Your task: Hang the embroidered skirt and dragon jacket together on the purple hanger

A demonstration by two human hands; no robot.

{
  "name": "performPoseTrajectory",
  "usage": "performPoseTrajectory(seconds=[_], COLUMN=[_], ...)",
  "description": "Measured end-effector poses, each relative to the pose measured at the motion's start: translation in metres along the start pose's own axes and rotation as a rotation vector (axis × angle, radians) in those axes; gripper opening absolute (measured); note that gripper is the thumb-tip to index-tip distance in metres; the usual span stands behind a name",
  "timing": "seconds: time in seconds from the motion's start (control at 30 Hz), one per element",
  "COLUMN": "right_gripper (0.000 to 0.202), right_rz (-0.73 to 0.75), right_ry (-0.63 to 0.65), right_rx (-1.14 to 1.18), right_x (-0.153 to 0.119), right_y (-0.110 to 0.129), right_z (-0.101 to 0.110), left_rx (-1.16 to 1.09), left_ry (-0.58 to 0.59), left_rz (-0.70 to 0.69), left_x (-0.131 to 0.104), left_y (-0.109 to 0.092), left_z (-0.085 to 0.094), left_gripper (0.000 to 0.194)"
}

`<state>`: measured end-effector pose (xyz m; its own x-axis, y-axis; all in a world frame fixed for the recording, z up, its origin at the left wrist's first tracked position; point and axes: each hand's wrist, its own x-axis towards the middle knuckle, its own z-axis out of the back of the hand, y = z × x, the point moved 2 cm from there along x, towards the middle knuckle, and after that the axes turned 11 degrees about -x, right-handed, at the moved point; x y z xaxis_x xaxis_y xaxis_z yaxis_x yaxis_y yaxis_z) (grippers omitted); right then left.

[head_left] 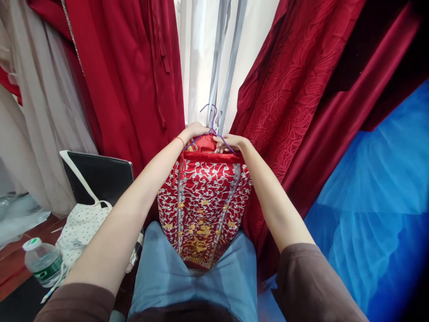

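A red embroidered garment (204, 197) with silver scrollwork and gold motifs hangs in front of my knees. At its top is a thin purple wire hanger (214, 117), hook upward. My left hand (198, 129) is closed at the hanger's neck, its fingertips partly hidden. Beneath the hanger's right arm, my right hand (231, 142) has its fingers curled at the garment's top opening, seemingly gripping the cloth there. Inside that opening, red lining and a bit of gold embroidery show.
Long red gowns (130, 80) hang at left, and a lace-patterned red gown (284, 103) at right. A blue pleated dress (375, 201) fills the right side. At lower left are a black flat panel (100, 179), a dotted cloth bag (80, 226) and a water bottle (43, 264).
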<state>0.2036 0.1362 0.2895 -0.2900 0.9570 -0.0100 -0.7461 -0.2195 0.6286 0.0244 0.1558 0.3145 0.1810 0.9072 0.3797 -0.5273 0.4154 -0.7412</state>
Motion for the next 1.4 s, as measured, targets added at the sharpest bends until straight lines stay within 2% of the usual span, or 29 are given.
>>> performPoseTrajectory(seconds=[0.13, 0.23, 0.3, 0.37, 0.4, 0.47, 0.53, 0.6, 0.73, 0.83, 0.9, 0.97, 1.07, 1.2, 1.3, 1.37, 1.4], right_gripper=[0.039, 0.028, 0.019, 0.008, 0.009, 0.027, 0.039, 0.041, 0.041, 0.044, 0.044, 0.043, 0.041, 0.042, 0.045, 0.048, 0.050], right_rz=[0.049, -0.005, -0.084, -0.140, -0.151, -0.147, -0.122, -0.099, -0.100, -0.087, -0.075, -0.062, -0.034, -0.008, 0.020, 0.044, 0.053], right_ry=[-0.016, 0.000, 0.021, -0.011, -0.074, -0.293, -0.551, -0.729, -0.861, -0.903, -0.904, -0.882, -0.847, -0.829, -0.814, -0.800, -0.795], right_rx=[-0.049, -0.126, -0.264, -0.481, -0.597, -0.759, -0.778, -0.695, -0.560, -0.512, -0.516, -0.564, -0.650, -0.692, -0.723, -0.742, -0.747], right_x=[0.001, 0.005, 0.005, 0.002, 0.000, -0.007, -0.015, -0.021, -0.021, -0.019, -0.019, -0.018, -0.017, -0.016, -0.015, -0.015, -0.014], right_y=[0.004, -0.001, -0.004, -0.004, -0.003, 0.002, 0.009, 0.015, 0.021, 0.020, 0.016, 0.011, 0.003, -0.006, -0.010, -0.012, -0.013], right_z=[0.000, 0.007, 0.011, 0.017, 0.020, 0.025, 0.027, 0.024, 0.004, -0.018, -0.032, -0.043, -0.053, -0.055, -0.056, -0.057, -0.057], left_rx=[0.160, 0.192, 0.219, 0.248, 0.264, 0.307, 0.359, 0.405, 0.490, 0.655, 0.751, 0.769, 0.675, 0.585, 0.571, 0.567, 0.555], left_ry=[-0.060, -0.121, -0.139, -0.140, -0.142, -0.168, -0.199, -0.202, -0.110, 0.000, 0.009, -0.055, -0.187, -0.322, -0.354, -0.301, -0.258], left_rz=[-0.065, -0.115, -0.120, -0.122, -0.127, -0.150, -0.191, -0.242, -0.305, -0.331, -0.324, -0.243, -0.019, 0.190, 0.364, 0.473, 0.478], left_x=[-0.001, -0.003, -0.005, -0.007, -0.009, -0.012, -0.015, -0.018, -0.027, -0.036, -0.043, -0.049, -0.056, -0.060, -0.057, -0.053, -0.052], left_y=[-0.005, -0.005, -0.003, -0.001, 0.001, 0.004, 0.007, 0.011, 0.024, 0.039, 0.052, 0.065, 0.083, 0.090, 0.089, 0.088, 0.088], left_z=[0.000, 0.000, 0.001, 0.003, 0.005, 0.011, 0.021, 0.031, 0.045, 0.046, 0.043, 0.038, 0.028, 0.021, 0.033, 0.046, 0.051], left_gripper=[0.047, 0.045, 0.043, 0.043, 0.044, 0.044, 0.044, 0.043, 0.031, 0.024, 0.029, 0.032, 0.035, 0.043, 0.060, 0.069, 0.069])
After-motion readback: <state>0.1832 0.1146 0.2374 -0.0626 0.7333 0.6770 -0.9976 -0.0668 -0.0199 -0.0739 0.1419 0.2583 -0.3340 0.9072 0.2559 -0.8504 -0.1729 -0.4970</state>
